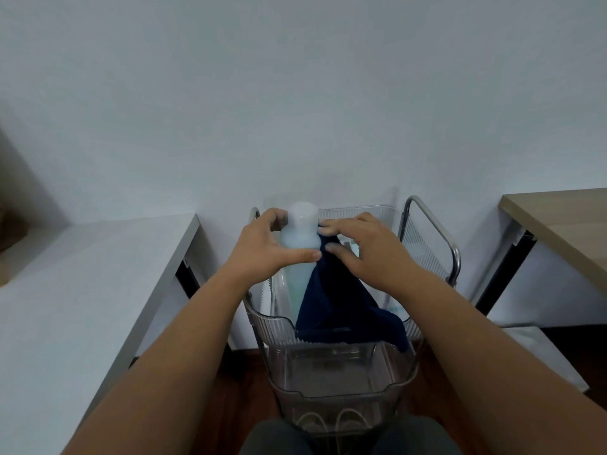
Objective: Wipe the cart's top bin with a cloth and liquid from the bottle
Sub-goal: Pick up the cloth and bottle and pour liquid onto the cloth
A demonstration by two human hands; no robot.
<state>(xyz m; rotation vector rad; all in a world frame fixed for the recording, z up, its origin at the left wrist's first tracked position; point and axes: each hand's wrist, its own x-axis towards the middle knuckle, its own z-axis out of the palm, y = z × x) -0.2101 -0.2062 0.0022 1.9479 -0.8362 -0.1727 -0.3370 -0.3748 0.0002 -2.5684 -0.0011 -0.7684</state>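
Observation:
A translucent bottle (300,231) with pale blue liquid and a white cap stands upright over the cart's clear ribbed top bin (269,323). My left hand (262,244) grips the bottle's upper body, thumb across its front. My right hand (364,247) holds a dark blue cloth (335,300) against the bottle's neck, fingertips by the cap. The cloth hangs down from that hand and drapes over the bin's front edge.
The cart has a metal frame (453,251) and a lower clear bin (331,379). A white table (82,290) stands on the left, a wooden-topped table (565,224) on the right. A white wall is right behind the cart. My knees are at the bottom edge.

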